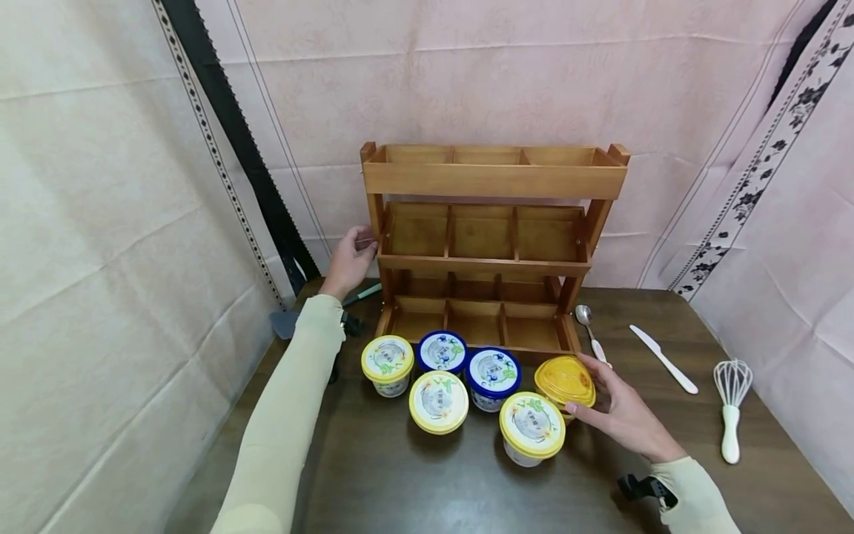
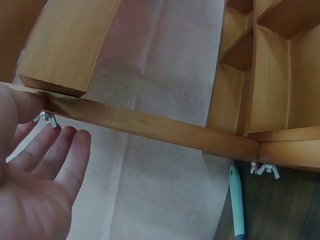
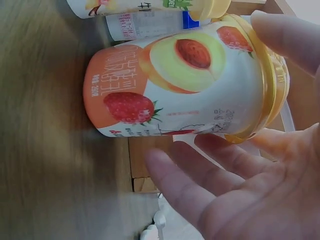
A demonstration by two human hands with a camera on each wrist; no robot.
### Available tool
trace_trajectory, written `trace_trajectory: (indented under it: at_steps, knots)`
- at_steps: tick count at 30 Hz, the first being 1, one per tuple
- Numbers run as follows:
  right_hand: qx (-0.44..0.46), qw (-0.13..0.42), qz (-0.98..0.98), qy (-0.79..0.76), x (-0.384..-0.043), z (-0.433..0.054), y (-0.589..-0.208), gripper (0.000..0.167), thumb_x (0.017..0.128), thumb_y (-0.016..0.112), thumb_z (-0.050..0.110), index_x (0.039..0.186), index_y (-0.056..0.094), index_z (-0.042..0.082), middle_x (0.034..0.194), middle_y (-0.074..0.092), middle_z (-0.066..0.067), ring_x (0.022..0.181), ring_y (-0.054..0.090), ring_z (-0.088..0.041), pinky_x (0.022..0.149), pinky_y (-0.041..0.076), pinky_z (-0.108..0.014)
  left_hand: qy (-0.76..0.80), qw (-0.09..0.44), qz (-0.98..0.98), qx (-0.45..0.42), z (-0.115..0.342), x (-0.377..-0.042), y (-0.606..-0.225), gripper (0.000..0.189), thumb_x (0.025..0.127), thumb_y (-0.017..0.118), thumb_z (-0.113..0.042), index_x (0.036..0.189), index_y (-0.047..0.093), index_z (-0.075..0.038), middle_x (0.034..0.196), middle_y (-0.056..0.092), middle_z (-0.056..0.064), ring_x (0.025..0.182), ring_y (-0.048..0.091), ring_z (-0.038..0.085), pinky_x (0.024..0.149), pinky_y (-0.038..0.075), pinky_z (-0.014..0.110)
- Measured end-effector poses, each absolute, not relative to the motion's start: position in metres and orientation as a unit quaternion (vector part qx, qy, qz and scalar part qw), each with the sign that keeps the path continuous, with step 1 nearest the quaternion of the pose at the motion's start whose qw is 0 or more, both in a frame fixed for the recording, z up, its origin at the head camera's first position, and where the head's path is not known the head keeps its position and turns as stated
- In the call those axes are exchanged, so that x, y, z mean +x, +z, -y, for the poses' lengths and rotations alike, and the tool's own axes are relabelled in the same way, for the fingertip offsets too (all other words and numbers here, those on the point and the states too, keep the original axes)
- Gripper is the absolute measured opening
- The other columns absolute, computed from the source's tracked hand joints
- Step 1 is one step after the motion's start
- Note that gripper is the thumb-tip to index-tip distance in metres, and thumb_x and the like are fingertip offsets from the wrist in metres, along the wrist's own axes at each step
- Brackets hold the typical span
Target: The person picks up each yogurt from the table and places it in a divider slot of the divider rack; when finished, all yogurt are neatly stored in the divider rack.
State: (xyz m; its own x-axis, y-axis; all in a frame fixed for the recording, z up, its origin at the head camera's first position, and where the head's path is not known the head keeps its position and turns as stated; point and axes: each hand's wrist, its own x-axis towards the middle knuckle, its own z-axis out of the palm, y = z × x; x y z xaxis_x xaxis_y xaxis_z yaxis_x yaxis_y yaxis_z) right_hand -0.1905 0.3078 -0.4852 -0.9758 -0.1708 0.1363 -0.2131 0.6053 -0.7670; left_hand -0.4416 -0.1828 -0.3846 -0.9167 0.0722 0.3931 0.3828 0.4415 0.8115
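Observation:
A three-tier wooden rack (image 1: 494, 182) with divided compartments stands at the back of the table. Beside its left post is my left hand (image 1: 351, 259), the thumb at the wood near a wing nut (image 2: 46, 118), fingers loosely extended below. My right hand (image 1: 623, 411) holds a yogurt cup (image 3: 175, 85) with peach and strawberry pictures by its domed yellow lid (image 1: 565, 380), thumb and index finger on opposite sides. Left of it stand cups with flat yellow lids (image 1: 531, 424) and two cups with blue lids (image 1: 494, 371). Whether the held cup touches the table, I cannot tell.
On the right lie a spoon (image 1: 584, 317), a white-handled knife (image 1: 663, 360) and a whisk (image 1: 731, 415). A teal-handled tool (image 1: 363, 294) lies behind the left forearm, with a blue-grey piece (image 1: 285, 323) at the table's left edge. Pale cloth (image 1: 507, 89) hangs around the table.

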Motion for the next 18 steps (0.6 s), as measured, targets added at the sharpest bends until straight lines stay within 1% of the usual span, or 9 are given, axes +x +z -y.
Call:
trace_trajectory:
  at_steps: [2,4,7,11,16,18]
  knots:
    - [0.106,0.022,0.895,0.432,-0.1918,-0.3074,-0.4842,0.094,0.091,0.085,0.036,0.163,0.031,0.009,0.152,0.052,-0.020,0.134,0.058,-0.046,0.095,0.061,-0.042,-0.520,0.152,0.830,-0.134,0.1835,-0.4424,-0.3838,0.039,0.110,0.057,-0.018,0.148,0.052,-0.008,0.148,0.059,0.014,0.138,0.058,0.031,0.112,0.053,0.049]
    - [0.104,0.022,0.894,0.435,-0.1925,-0.3075,-0.4832,0.093,0.092,0.085,0.036,0.163,0.032,0.009,0.150,0.054,-0.020,0.134,0.058,-0.045,0.096,0.060,-0.045,-0.535,0.151,0.820,-0.136,0.1828,-0.4431,-0.3836,0.038,0.110,0.058,-0.016,0.146,0.053,-0.007,0.146,0.059,0.015,0.136,0.059,0.031,0.109,0.056,0.049]
    - [0.106,0.027,0.893,0.436,-0.1934,-0.3080,-0.4820,0.092,0.092,0.085,0.036,0.162,0.033,0.010,0.147,0.056,-0.020,0.133,0.059,-0.046,0.096,0.061,-0.048,-0.554,0.149,0.807,-0.141,0.1808,-0.4442,-0.3842,0.035,0.109,0.058,-0.014,0.144,0.054,-0.007,0.145,0.059,0.015,0.133,0.061,0.031,0.105,0.058,0.049]
    - [0.112,0.031,0.891,0.440,-0.1952,-0.3077,-0.4813,0.090,0.091,0.086,0.034,0.161,0.035,0.009,0.145,0.058,-0.020,0.133,0.059,-0.048,0.093,0.064,-0.048,-0.565,0.145,0.800,-0.141,0.1809,-0.4456,-0.3859,0.036,0.109,0.058,-0.013,0.145,0.054,-0.008,0.146,0.058,0.015,0.133,0.062,0.031,0.103,0.060,0.047]
    - [0.114,0.030,0.890,0.440,-0.1960,-0.3089,-0.4808,0.090,0.091,0.086,0.034,0.162,0.036,0.009,0.147,0.057,-0.021,0.134,0.058,-0.049,0.092,0.064,-0.045,-0.571,0.132,0.799,-0.134,0.1827,-0.4456,-0.3875,0.036,0.109,0.058,-0.013,0.145,0.053,-0.008,0.146,0.057,0.015,0.132,0.061,0.032,0.104,0.060,0.049]
    - [0.115,0.031,0.889,0.442,-0.1961,-0.3101,-0.4796,0.089,0.092,0.085,0.034,0.162,0.035,0.010,0.150,0.055,-0.021,0.135,0.058,-0.048,0.093,0.064,-0.039,-0.575,0.129,0.797,-0.135,0.1827,-0.4449,-0.3869,0.036,0.110,0.058,-0.013,0.145,0.053,-0.008,0.146,0.057,0.015,0.132,0.061,0.033,0.104,0.059,0.053]
